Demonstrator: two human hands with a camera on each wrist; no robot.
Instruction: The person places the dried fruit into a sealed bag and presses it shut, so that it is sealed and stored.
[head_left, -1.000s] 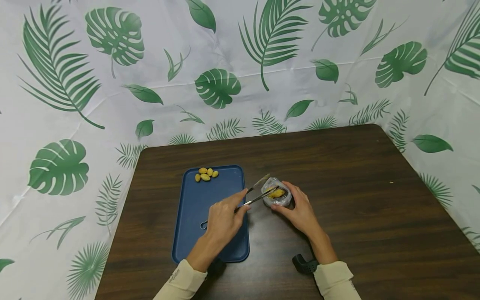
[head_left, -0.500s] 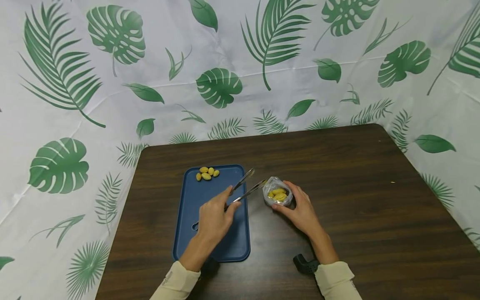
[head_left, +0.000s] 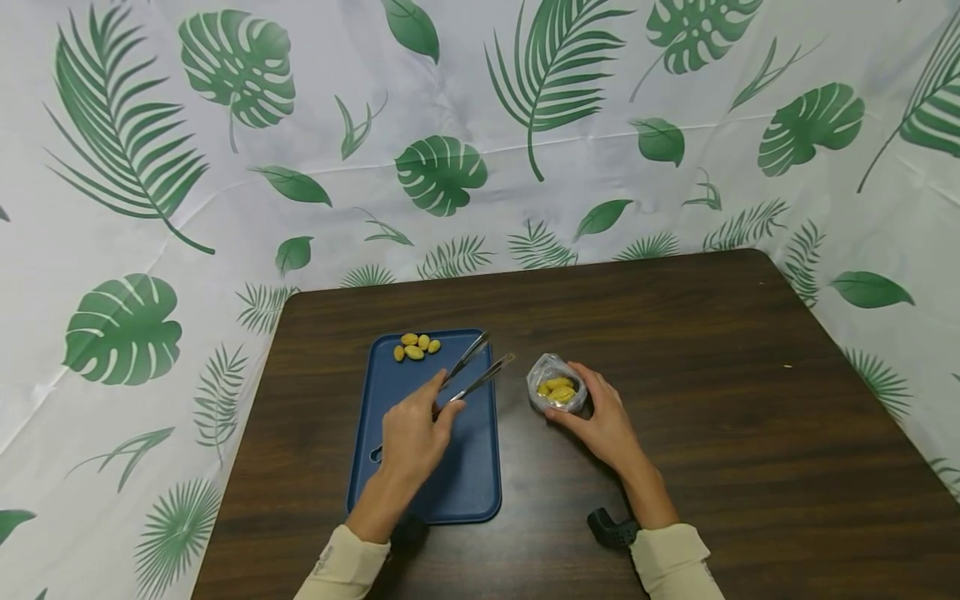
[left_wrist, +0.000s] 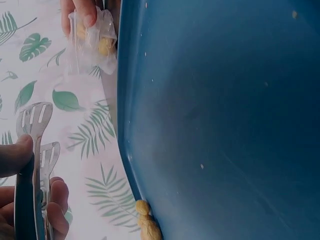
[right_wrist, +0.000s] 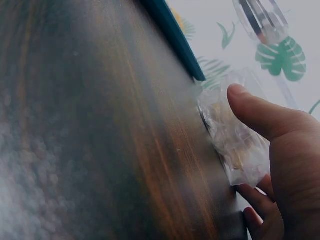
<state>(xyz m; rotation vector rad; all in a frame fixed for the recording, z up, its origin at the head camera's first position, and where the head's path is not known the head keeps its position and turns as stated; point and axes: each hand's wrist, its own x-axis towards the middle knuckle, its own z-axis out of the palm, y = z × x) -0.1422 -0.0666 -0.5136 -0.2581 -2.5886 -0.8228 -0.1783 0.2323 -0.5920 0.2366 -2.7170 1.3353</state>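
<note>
My left hand (head_left: 411,433) grips a pair of metal tongs (head_left: 483,379) above the blue tray (head_left: 457,487). The tongs' slotted ends (left_wrist: 35,117) are spread apart, and nothing shows between them. My right hand (head_left: 603,425) holds the side of a small clear plastic bag (head_left: 534,392) on the table, thumb in front and fingers behind. The bag's mouth faces up, showing several small yellow oval pieces (head_left: 559,393) inside. More such yellow pieces (head_left: 414,352) lie grouped at the tray's far left corner.
A dark wood table (head_left: 720,400) carries the tray, with the bag just right of the tray's edge. Behind the table hangs a white cloth (head_left: 337,242) printed with green leaves. A tiny pale speck (head_left: 787,366) lies on the table at the right.
My left hand has drawn the tongs back from the bag's mouth, left over the tray. A yellow piece at the tongs' tips is now in the bag. The right hand stays in place.
</note>
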